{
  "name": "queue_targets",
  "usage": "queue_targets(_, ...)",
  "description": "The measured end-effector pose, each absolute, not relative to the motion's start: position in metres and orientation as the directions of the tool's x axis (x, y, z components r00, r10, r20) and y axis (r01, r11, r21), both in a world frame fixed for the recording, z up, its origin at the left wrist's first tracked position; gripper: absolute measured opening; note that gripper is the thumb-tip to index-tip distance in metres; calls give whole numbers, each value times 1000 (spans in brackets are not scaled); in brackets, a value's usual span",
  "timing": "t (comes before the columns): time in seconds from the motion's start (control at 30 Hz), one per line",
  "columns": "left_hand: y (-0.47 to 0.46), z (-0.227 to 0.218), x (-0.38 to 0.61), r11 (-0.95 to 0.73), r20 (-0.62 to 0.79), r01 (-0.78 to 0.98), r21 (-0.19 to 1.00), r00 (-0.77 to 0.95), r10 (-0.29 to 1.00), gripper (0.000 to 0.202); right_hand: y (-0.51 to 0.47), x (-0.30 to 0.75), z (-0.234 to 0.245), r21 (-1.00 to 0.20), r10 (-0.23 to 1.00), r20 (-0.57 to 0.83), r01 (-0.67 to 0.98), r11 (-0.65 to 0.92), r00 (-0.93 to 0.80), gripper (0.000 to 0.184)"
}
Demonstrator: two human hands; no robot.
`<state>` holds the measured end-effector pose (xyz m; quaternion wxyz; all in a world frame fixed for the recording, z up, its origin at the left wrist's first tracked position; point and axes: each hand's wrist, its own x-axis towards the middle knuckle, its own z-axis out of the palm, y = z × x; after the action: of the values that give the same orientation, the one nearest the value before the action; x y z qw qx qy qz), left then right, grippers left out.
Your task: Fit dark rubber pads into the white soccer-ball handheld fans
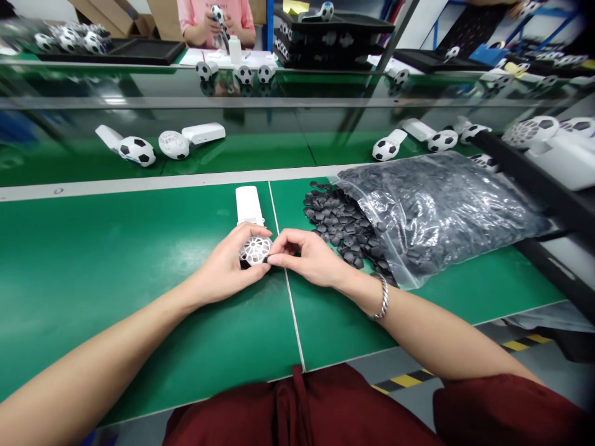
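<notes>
A white handheld fan [250, 205] with an open-lattice, football-shaped head [256, 249] lies on the green bench, its handle pointing away from me. My left hand [235, 260] curls around the head, thumb at the near side and fingers over the far side. Thumb and fingertips of my right hand [309, 255] are pinched together at the head's right edge. A dark bit shows at those fingertips, perhaps a small black panel, but it is mostly covered. Dark gaps are visible along the head's near rim.
Loose black panels [337, 220] spill from a clear plastic bag [446, 210] at right. Behind, football fans [137, 150] lie along a green conveyor [279, 139]. Across it, a person in a pink top [218, 25] handles another fan near stacked black trays [334, 40].
</notes>
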<state>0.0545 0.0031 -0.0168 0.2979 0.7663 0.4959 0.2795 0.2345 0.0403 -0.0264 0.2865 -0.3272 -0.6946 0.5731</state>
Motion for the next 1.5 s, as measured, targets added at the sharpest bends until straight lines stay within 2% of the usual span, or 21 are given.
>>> queue_targets(0.27,5,-17,51,-343,118,560,754,399,909,40,42,234,-29,-976,777,38,142,163,-628,14)
queue_targets(0.43,5,-19,54,-381,187,536,753,382,905,34,44,231,-33,-969,801,-13,206,138,-599,25)
queue_targets(0.5,5,-19,55,-400,206,524,752,389,898,33,50,234,-29,-944,785,-39,281,175,-618,27)
queue_targets(0.57,5,-19,55,-418,206,503,756,423,882,33,57,243,-20,-835,797,-46,461,300,-602,26)
queue_targets(0.63,5,-20,56,-424,201,492,760,442,874,34,65,257,-10,-579,861,-22,709,403,-508,23)
queue_targets(0.7,5,-21,58,-416,202,503,757,426,882,35,71,271,-3,-296,920,-27,882,367,-392,21)
queue_targets(0.77,5,-21,57,-411,204,517,751,411,889,33,76,280,-2,-158,935,-81,930,331,-346,18)
queue_targets(0.83,5,-22,56,-409,185,523,748,427,885,34,78,283,-5,-150,921,-113,923,355,-373,12)
queue_targets(0.97,6,-21,52,-412,162,554,724,443,882,41,82,282,-13,-191,897,-83,891,413,-434,7)
queue_targets(1.1,5,-22,54,-302,145,680,668,279,949,43,84,284,-10,-275,902,-59,876,396,-427,8)
queue_targets(1.23,4,-23,55,-206,121,730,652,169,978,40,82,281,-5,-349,895,-19,842,412,-446,9)
queue_targets(1.37,3,-22,54,-152,93,712,686,121,988,42,77,275,-9,-282,859,-60,835,473,-508,10)
queue_targets(1.5,5,-17,51,-151,38,650,745,185,982,41,75,273,-13,-179,843,-89,842,510,-530,16)
